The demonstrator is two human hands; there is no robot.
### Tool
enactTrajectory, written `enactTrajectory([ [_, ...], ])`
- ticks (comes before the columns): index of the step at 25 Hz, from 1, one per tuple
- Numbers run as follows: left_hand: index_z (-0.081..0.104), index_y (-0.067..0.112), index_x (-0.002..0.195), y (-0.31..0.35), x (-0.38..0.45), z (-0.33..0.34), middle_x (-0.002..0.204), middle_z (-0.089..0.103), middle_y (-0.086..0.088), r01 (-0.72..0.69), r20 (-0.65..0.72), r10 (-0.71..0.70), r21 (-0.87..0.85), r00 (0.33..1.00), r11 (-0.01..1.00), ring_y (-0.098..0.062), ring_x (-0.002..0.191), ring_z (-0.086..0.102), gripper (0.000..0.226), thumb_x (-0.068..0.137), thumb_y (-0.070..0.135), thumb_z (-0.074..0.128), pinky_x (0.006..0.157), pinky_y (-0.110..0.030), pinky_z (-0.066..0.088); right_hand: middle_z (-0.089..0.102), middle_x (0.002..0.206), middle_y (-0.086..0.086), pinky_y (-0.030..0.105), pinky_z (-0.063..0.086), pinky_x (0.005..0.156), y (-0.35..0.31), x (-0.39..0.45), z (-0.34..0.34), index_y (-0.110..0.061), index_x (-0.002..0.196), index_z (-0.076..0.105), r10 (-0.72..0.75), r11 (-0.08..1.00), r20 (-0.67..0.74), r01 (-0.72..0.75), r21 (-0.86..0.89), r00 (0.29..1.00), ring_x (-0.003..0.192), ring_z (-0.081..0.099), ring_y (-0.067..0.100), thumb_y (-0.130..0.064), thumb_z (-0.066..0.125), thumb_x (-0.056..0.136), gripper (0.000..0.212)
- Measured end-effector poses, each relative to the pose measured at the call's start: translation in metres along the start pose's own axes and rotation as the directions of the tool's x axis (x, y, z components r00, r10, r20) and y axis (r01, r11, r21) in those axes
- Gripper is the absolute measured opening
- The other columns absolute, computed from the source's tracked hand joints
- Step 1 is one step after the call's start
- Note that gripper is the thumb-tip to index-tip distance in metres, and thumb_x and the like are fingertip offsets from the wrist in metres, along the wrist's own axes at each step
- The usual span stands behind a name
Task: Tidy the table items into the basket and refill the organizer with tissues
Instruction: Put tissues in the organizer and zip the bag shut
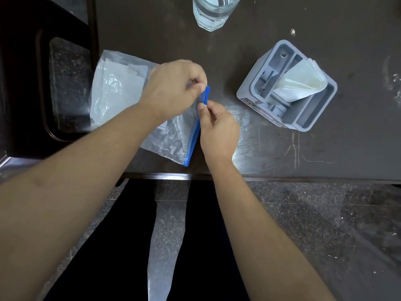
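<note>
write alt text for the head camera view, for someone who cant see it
Both hands, left hand and right hand, pinch the blue zip strip of a clear plastic bag holding tissues on a dark table. A grey organizer with tissues sits right; a water glass beyond.

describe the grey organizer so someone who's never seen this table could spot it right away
On the dark table, look right of both hands. The grey organizer is a squarish plastic caddy with several compartments, the only thing here with white tissues fanning out.

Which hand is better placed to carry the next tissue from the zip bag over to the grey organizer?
Right hand, probably: it pinches the zip bag at its blue strip on the side nearer the organizer. The left hand would have to cross over it.
</note>
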State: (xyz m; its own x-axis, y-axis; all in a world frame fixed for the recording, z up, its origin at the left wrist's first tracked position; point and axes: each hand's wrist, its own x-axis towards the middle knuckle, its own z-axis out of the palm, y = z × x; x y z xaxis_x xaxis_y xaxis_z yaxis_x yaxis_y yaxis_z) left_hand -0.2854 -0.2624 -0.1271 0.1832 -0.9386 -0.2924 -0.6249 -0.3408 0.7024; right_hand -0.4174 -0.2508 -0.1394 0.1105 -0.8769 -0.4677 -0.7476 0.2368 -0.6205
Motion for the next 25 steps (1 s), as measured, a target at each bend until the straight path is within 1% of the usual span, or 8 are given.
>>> enactTrajectory([
  [5, 0.066, 0.012, 0.085, -0.004, 0.023, -0.014, 0.076, 0.06, 0.01, 0.117, -0.21, -0.162, -0.212, 0.964, 0.97, -0.007, 0.075, 0.057, 0.016, 0.083, 0.021, 0.052, 0.08, -0.031, 0.05, 0.072, 0.085, 0.003, 0.028, 0.035, 0.062, 0.021, -0.02, -0.001, -0.026, 0.105, 0.066, 0.047, 0.977, 0.066, -0.032, -0.21, 0.997, 0.08, 0.062, 0.027, -0.038, 0.045, 0.097, 0.025],
  [8, 0.065, 0.02, 0.082, -0.016, 0.029, -0.021, 0.069, 0.054, 0.019, 0.17, -0.248, -0.228, -0.235, 0.941, 0.957, 0.006, 0.065, 0.052, 0.013, 0.083, 0.022, 0.052, 0.077, -0.022, 0.047, 0.068, 0.083, 0.004, 0.028, 0.033, 0.059, 0.03, -0.023, -0.006, -0.024, 0.101, 0.064, 0.019, 0.955, 0.093, 0.01, -0.296, 0.996, 0.076, 0.061, 0.028, -0.037, 0.043, 0.098, 0.025],
  [11, 0.057, 0.031, 0.072, -0.03, 0.023, -0.023, 0.067, 0.052, 0.017, 0.245, -0.246, -0.31, -0.262, 0.918, 0.933, 0.003, 0.063, 0.049, 0.015, 0.084, 0.023, 0.054, 0.071, -0.023, 0.045, 0.065, 0.088, 0.005, 0.029, 0.035, 0.06, 0.036, -0.013, -0.016, -0.023, 0.1, 0.063, -0.024, 0.927, 0.086, 0.054, -0.37, 0.996, 0.079, 0.06, 0.028, -0.035, 0.043, 0.098, 0.024],
  [13, 0.055, 0.031, 0.074, -0.034, 0.019, -0.026, 0.067, 0.049, 0.015, 0.243, -0.174, -0.292, -0.253, 0.941, 0.936, 0.001, 0.061, 0.046, 0.014, 0.086, 0.023, 0.054, 0.068, -0.022, 0.042, 0.065, 0.091, 0.007, 0.028, 0.033, 0.062, 0.041, -0.001, -0.028, -0.02, 0.1, 0.066, -0.071, 0.931, 0.085, 0.096, -0.353, 0.994, 0.083, 0.059, 0.029, -0.032, 0.047, 0.097, 0.023],
  [16, 0.051, 0.033, 0.076, -0.026, 0.021, -0.043, 0.073, 0.054, 0.011, 0.126, 0.04, -0.12, -0.28, 0.992, 0.952, 0.003, 0.063, 0.047, 0.021, 0.09, 0.018, 0.053, 0.064, -0.012, 0.039, 0.068, 0.089, 0.011, 0.022, 0.026, 0.064, 0.05, 0.017, -0.047, -0.014, 0.1, 0.07, -0.205, 0.927, 0.053, 0.211, -0.311, 0.977, 0.085, 0.06, 0.03, -0.024, 0.054, 0.094, 0.019],
  [19, 0.059, 0.025, 0.084, -0.015, 0.028, -0.06, 0.08, 0.066, 0.004, 0.08, 0.239, -0.055, -0.093, 0.969, 0.992, -0.001, 0.067, 0.054, 0.009, 0.09, 0.018, 0.058, 0.064, -0.015, 0.041, 0.068, 0.083, 0.009, 0.021, 0.028, 0.064, 0.06, 0.025, -0.063, -0.016, 0.109, 0.069, -0.21, 0.913, 0.065, 0.219, -0.344, 0.976, 0.075, 0.057, 0.025, -0.023, 0.054, 0.094, 0.022],
  [22, 0.063, 0.02, 0.086, -0.009, 0.035, -0.067, 0.075, 0.068, 0.007, 0.054, 0.348, -0.09, 0.111, 0.933, 0.992, 0.005, 0.057, 0.054, 0.002, 0.084, 0.018, 0.063, 0.06, -0.018, 0.038, 0.061, 0.074, 0.004, 0.026, 0.035, 0.064, 0.061, 0.03, -0.074, -0.021, 0.114, 0.068, -0.16, 0.94, 0.171, 0.203, -0.273, 0.972, 0.07, 0.051, 0.019, -0.019, 0.055, 0.094, 0.024],
  [25, 0.062, 0.017, 0.076, -0.013, 0.04, -0.067, 0.067, 0.069, 0.001, 0.155, 0.45, -0.262, 0.262, 0.853, 0.953, -0.004, 0.052, 0.053, 0.006, 0.076, 0.012, 0.064, 0.057, -0.024, 0.038, 0.061, 0.07, 0.004, 0.029, 0.037, 0.061, 0.05, 0.04, -0.072, -0.023, 0.103, 0.07, -0.23, 0.888, 0.277, 0.318, -0.331, 0.933, 0.068, 0.053, 0.024, -0.016, 0.055, 0.092, 0.019],
])
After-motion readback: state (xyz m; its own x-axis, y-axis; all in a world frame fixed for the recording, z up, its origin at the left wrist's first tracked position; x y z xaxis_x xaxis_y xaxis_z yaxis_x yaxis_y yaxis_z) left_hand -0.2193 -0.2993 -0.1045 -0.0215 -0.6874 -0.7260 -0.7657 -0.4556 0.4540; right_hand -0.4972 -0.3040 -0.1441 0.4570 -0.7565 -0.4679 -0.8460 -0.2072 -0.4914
